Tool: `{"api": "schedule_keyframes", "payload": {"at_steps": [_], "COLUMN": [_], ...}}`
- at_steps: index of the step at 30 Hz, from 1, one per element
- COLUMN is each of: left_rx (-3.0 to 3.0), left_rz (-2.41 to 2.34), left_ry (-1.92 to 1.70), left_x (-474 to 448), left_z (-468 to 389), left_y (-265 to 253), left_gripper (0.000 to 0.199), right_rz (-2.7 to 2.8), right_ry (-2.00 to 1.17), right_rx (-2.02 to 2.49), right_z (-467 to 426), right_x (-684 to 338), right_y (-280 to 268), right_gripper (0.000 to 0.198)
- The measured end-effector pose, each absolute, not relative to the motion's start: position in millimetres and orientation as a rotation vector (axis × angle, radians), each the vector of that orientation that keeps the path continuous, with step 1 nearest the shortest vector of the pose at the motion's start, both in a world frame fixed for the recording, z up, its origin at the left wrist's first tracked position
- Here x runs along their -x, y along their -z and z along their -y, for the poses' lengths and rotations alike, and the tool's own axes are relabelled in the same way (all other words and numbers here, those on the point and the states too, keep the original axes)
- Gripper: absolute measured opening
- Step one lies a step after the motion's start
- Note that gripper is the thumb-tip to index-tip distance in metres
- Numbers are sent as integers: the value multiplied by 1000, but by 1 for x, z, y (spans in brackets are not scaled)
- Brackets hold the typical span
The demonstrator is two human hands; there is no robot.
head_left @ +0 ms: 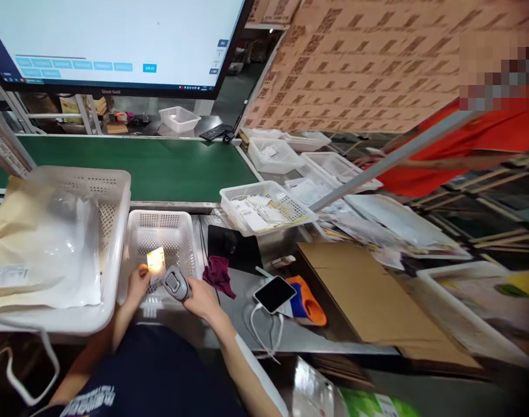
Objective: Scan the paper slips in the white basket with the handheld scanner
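My left hand (139, 281) pinches a small label-sized packet (156, 262) at its left edge, over a white perforated basket (190, 237). A bright glow falls on the packet, so its print is washed out. In my right hand (202, 298) is a grey handheld barcode scanner (176, 283), its head angled toward the packet and just right of it. Fingers wrap round the scanner's handle, which is mostly hidden. To the left, a larger white bin (117, 231) holds a tan and clear plastic mailer bag (43, 249) with a barcode label.
A monitor (117, 40) hangs above a green conveyor belt (173, 165). On the right lie a maroon cloth (219, 275), a phone (275, 294) with a white cable, an orange-blue item (310, 301) and flat cardboard (377, 289). A basket of packets (268, 211) stands behind; a person in red (455, 145) is far right.
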State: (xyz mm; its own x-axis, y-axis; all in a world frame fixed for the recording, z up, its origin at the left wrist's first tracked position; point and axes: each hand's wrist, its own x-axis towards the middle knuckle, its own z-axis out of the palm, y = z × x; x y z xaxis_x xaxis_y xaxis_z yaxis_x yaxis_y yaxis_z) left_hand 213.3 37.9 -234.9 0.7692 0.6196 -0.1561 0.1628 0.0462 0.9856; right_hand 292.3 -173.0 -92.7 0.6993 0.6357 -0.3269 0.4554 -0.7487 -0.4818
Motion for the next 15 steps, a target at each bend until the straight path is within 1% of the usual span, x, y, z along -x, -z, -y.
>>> {"api": "schedule_keyframes", "payload": {"at_steps": [7, 15], "left_rx": [-1586, -1605], "left_rz": [-685, -780], "left_ry": [-439, -479], "left_x": [-194, -177], "left_z": [-34, -20], "left_y": [222, 222], "left_gripper": [14, 20], "right_rz": [775, 812], "right_ry": [-670, -678], "right_rx": [2448, 2424], "right_z": [185, 205], "right_x": [-267, -257], "right_y": [104, 124], "right_gripper": [27, 25]}}
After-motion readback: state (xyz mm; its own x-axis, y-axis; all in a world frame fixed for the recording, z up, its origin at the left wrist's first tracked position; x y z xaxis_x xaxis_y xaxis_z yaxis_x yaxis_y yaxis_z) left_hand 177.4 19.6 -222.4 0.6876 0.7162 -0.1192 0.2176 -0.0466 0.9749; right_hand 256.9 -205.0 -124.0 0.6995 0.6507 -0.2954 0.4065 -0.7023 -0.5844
